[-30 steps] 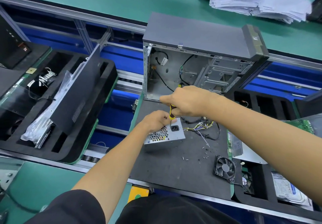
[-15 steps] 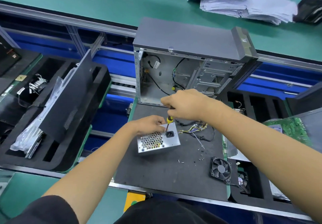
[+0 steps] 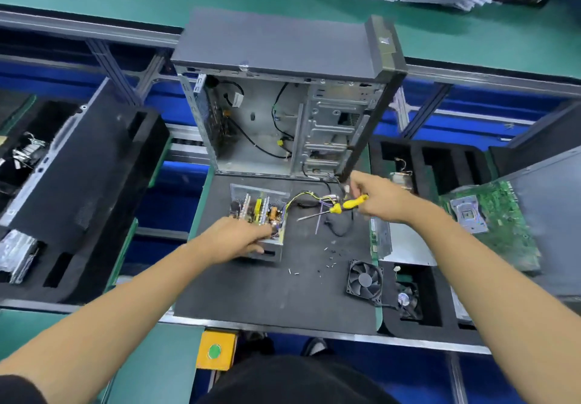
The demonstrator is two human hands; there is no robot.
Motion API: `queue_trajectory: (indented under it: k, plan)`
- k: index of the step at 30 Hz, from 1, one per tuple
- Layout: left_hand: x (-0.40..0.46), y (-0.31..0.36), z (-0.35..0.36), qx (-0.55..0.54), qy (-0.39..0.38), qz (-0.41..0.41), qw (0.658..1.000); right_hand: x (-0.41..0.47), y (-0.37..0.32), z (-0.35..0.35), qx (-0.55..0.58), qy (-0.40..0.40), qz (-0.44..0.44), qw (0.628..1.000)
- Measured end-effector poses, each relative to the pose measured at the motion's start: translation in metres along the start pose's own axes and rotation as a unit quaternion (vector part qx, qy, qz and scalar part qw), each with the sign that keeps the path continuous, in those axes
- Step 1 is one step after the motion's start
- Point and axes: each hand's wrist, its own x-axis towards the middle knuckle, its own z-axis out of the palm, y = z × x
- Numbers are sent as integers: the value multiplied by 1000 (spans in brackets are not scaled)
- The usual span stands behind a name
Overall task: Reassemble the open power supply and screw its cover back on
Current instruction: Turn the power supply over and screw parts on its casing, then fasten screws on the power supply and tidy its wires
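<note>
In the head view, an open computer case (image 3: 283,114) is seen at upper centre, standing on the black mat (image 3: 267,290) of the table. A fan (image 3: 364,281) lies at lower right, with loose screws (image 3: 328,257) scattered left of it. The power supply (image 3: 259,215), its circuitry exposed, sits mid-frame. It is gripped at its near edge by the left hand (image 3: 234,240), fingers curled. A yellow screwdriver (image 3: 339,207) is clenched in the right hand (image 3: 382,199), just right of the supply's wires (image 3: 309,197).
</note>
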Motion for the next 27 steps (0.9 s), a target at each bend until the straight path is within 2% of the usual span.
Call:
queue_trajectory:
  k: [5, 8, 9, 11, 13, 15, 17, 19, 21, 24, 27]
  plan:
    - [-6, 17, 27, -2, -35, -12, 999, -3, 67, 59, 195, 34, 120, 973]
    - [-3, 37, 7, 20, -88, -79, 993, -12, 87, 95, 241, 60, 152, 957]
    - [-1, 47, 3, 64, -48, -78, 994, -16, 90, 106, 259, 76, 153, 951]
    - [7, 81, 8, 132, 89, -51, 986, -23, 97, 120, 290, 102, 155, 939]
    - [23, 130, 25, 100, 145, -25, 984, -28, 104, 126, 309, 112, 146, 933]
    - [51, 169, 46, 28, 98, -8, 995, -31, 107, 127, 334, 127, 116, 927]
    - [83, 189, 61, -33, 8, -13, 999, -35, 111, 125, 362, 144, 87, 917]
    - [113, 195, 65, -25, -56, 13, 998, -36, 115, 122, 380, 156, 69, 909]
    - [136, 192, 63, 27, -94, 40, 994, -37, 119, 118, 387, 166, 54, 905]
    - [150, 184, 57, 49, -103, 71, 991, -38, 124, 117, 379, 163, 53, 910]
    - [143, 173, 41, -15, -68, 64, 996, -41, 127, 114, 366, 170, 45, 914]
